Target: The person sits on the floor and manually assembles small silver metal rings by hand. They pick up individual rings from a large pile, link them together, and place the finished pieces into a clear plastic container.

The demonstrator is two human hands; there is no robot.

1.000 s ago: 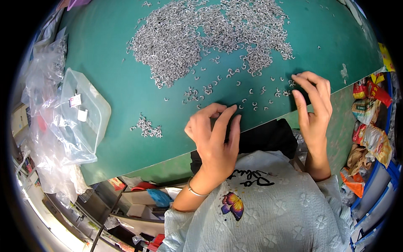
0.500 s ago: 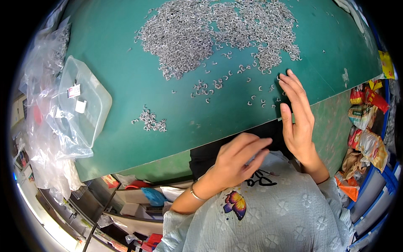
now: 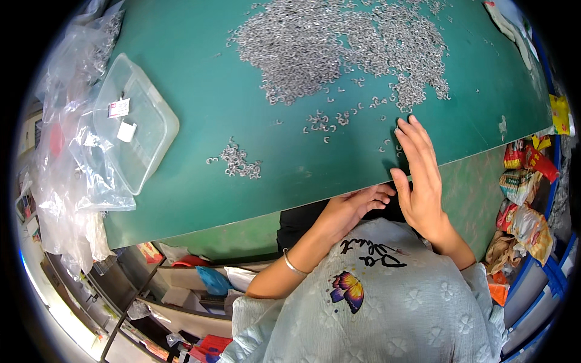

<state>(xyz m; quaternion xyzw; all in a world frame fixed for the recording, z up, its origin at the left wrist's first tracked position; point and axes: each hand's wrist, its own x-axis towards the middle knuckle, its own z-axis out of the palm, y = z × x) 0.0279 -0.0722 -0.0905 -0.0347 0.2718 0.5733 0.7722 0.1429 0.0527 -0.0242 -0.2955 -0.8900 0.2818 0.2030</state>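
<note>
Small C-shaped grey metal clips lie on the green table (image 3: pixel 290 187): a big pile of clips (image 3: pixel 296 54) at the far middle, a small heap of clips (image 3: pixel 239 162) nearer on the left, and scattered ones between. My right hand (image 3: pixel 420 187) reaches over the near edge, fingers stretched out and open, fingertips beside a few loose clips (image 3: pixel 387 144). Just below that edge is my left hand (image 3: pixel 354 209), fingers loosely curved and apart, with nothing visible in it. Its wrist wears a bracelet (image 3: pixel 295 263). Part of its palm is hidden.
On the left a clear plastic tub (image 3: pixel 166 136) holds small white pieces, with clear plastic bags (image 3: pixel 60 181) beside it. Shelves (image 3: pixel 181 275) stand below at left. Colourful packages (image 3: pixel 523 227) line the right side. A white glove-like cloth (image 3: pixel 508 30) lies at the far right corner.
My left hand has moved forward to the table edge, its fingers opening. My right hand has shifted slightly nearer, and fewer loose clips show beside it. The whole view has shifted a little.
</note>
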